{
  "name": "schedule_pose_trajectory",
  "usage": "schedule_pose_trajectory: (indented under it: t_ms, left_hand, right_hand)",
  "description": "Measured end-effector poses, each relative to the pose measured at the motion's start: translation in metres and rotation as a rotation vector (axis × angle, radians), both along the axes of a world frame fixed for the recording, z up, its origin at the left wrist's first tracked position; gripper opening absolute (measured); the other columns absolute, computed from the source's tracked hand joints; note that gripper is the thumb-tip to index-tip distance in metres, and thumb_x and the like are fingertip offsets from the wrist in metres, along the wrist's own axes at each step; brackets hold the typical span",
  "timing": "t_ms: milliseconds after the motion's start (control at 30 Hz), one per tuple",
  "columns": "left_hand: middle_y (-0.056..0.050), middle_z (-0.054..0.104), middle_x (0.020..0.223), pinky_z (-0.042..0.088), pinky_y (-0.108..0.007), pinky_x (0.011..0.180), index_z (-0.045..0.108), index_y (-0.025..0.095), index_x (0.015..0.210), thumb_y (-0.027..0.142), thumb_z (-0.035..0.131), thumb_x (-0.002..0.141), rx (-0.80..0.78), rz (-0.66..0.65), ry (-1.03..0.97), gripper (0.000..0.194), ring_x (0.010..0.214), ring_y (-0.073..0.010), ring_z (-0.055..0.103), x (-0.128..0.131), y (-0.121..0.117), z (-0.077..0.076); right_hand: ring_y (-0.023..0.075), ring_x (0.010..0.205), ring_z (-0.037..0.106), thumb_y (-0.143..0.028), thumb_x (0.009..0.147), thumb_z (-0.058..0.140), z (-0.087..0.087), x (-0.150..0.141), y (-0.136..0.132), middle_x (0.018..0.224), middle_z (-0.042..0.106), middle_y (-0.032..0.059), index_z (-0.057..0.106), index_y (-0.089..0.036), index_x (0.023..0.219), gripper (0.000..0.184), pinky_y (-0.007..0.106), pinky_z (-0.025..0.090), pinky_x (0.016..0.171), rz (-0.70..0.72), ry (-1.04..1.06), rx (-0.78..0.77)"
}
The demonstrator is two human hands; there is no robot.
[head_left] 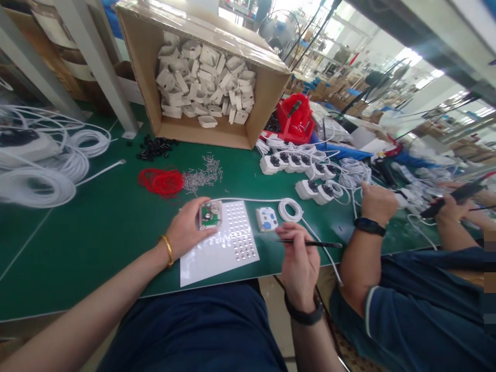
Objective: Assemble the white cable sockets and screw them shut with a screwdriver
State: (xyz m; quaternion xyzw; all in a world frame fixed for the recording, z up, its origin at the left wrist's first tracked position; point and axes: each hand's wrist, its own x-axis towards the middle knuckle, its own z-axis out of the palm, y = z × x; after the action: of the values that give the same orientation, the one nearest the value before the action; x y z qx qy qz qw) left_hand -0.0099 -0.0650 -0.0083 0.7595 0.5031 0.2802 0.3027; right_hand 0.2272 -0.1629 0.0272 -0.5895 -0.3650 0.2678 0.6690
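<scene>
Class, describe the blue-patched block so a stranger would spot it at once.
On the green bench, find the white sheet. Between it and the small white cable coil sits a squarish white block, set apart by blue patches on top.

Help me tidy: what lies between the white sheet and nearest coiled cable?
A blue-spotted white block, with a cable strand beyond it, in the head view.

No lettering, labels, brands, numbers or signs can be read anywhere, from nine o'clock round to three.
</scene>
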Motion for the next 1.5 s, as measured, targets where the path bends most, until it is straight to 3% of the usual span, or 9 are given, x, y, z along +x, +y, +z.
schedule_pose_trajectory:
  t_ms: [100, 233, 333, 600, 900, 1067, 1200, 1333, 1500]
  left_hand:
    - [-0.008, 0.053, 0.119, 0.044, -0.043, 0.092, 0.041, 0.022, 0.121, 0.036, 0.072, 0.067, 0.025, -0.022, 0.02, 0.064, 0.106, -0.0263, 0.053, 0.001, 0.001, -0.001]
    - [-0.007, 0.054, 0.117, 0.044, -0.044, 0.091, 0.041, 0.022, 0.121, 0.034, 0.07, 0.068, 0.052, -0.065, 0.035, 0.062, 0.105, -0.0271, 0.052, 0.002, 0.001, 0.001]
    - [-0.007, 0.053, 0.118, 0.043, -0.043, 0.091, 0.04, 0.022, 0.122, 0.033, 0.07, 0.068, 0.053, -0.075, 0.033, 0.062, 0.106, -0.0268, 0.051, 0.002, 0.001, 0.001]
    - [-0.007, 0.052, 0.119, 0.043, -0.042, 0.09, 0.04, 0.021, 0.124, 0.034, 0.068, 0.07, 0.027, -0.071, 0.066, 0.062, 0.105, -0.0261, 0.049, 0.002, 0.001, 0.001]
    - [-0.007, 0.053, 0.119, 0.043, -0.042, 0.091, 0.041, 0.021, 0.124, 0.03, 0.07, 0.069, 0.037, -0.071, 0.049, 0.063, 0.106, -0.0266, 0.05, 0.002, 0.001, 0.002]
    - [-0.007, 0.053, 0.12, 0.044, -0.042, 0.092, 0.041, 0.023, 0.125, 0.027, 0.07, 0.068, 0.036, -0.064, 0.027, 0.065, 0.108, -0.0269, 0.05, 0.001, 0.0, -0.001]
    - [-0.007, 0.053, 0.121, 0.042, -0.043, 0.096, 0.041, 0.022, 0.124, 0.027, 0.068, 0.07, 0.022, -0.068, 0.025, 0.06, 0.112, -0.0269, 0.05, 0.001, 0.002, -0.002]
    - [-0.007, 0.054, 0.119, 0.043, -0.043, 0.095, 0.042, 0.021, 0.122, 0.031, 0.07, 0.067, -0.041, -0.021, -0.011, 0.062, 0.108, -0.026, 0.053, 0.005, 0.001, 0.011]
    - [-0.007, 0.056, 0.118, 0.044, -0.041, 0.094, 0.043, 0.02, 0.118, 0.03, 0.074, 0.063, -0.083, -0.013, -0.04, 0.064, 0.107, -0.0252, 0.055, 0.011, -0.012, 0.02]
  right_hand:
    - [0.0163, 0.068, 0.054, -0.042, 0.086, 0.05, 0.008, 0.025, 0.009, 0.077, 0.058, 0.0027, 0.059, -0.019, 0.081, 0.025, 0.032, 0.044, 0.069, -0.026, -0.282, -0.159]
    - [0.0278, 0.085, 0.058, -0.051, 0.074, 0.061, 0.0, 0.021, 0.024, 0.109, 0.056, 0.0155, 0.05, -0.016, 0.121, 0.06, 0.036, 0.043, 0.067, 0.032, -0.91, -0.482]
    - [0.0284, 0.077, 0.061, -0.052, 0.075, 0.059, -0.011, 0.009, 0.032, 0.115, 0.052, 0.0195, 0.043, -0.015, 0.128, 0.067, 0.034, 0.041, 0.058, 0.063, -1.135, -0.661]
    - [0.0245, 0.09, 0.059, -0.047, 0.08, 0.052, -0.001, 0.01, 0.047, 0.104, 0.056, 0.0108, 0.049, -0.016, 0.115, 0.047, 0.033, 0.046, 0.071, 0.045, -1.117, -0.597]
    - [0.0276, 0.088, 0.063, -0.045, 0.076, 0.062, -0.001, -0.004, 0.14, 0.116, 0.054, 0.0139, 0.049, -0.015, 0.119, 0.054, 0.037, 0.049, 0.072, 0.108, -1.207, -0.648]
    - [0.0219, 0.113, 0.055, -0.029, 0.086, 0.054, 0.008, 0.002, 0.08, 0.13, 0.052, 0.0076, 0.047, -0.021, 0.126, 0.041, 0.032, 0.048, 0.09, 0.37, -1.158, -0.318]
    - [0.0244, 0.111, 0.057, -0.031, 0.079, 0.065, 0.008, -0.005, 0.009, 0.14, 0.043, 0.0038, 0.049, -0.028, 0.124, 0.048, 0.036, 0.052, 0.086, 0.75, -1.228, -0.397]
    - [0.0283, 0.103, 0.062, -0.033, 0.078, 0.064, 0.004, -0.024, -0.015, 0.146, 0.035, 0.0048, 0.048, -0.029, 0.124, 0.048, 0.042, 0.054, 0.078, 0.703, -1.248, -0.499]
    - [0.029, 0.093, 0.063, -0.027, 0.077, 0.065, -0.001, -0.043, -0.011, 0.136, 0.047, 0.0103, 0.054, -0.024, 0.116, 0.041, 0.043, 0.052, 0.075, 0.551, -1.07, -0.46]
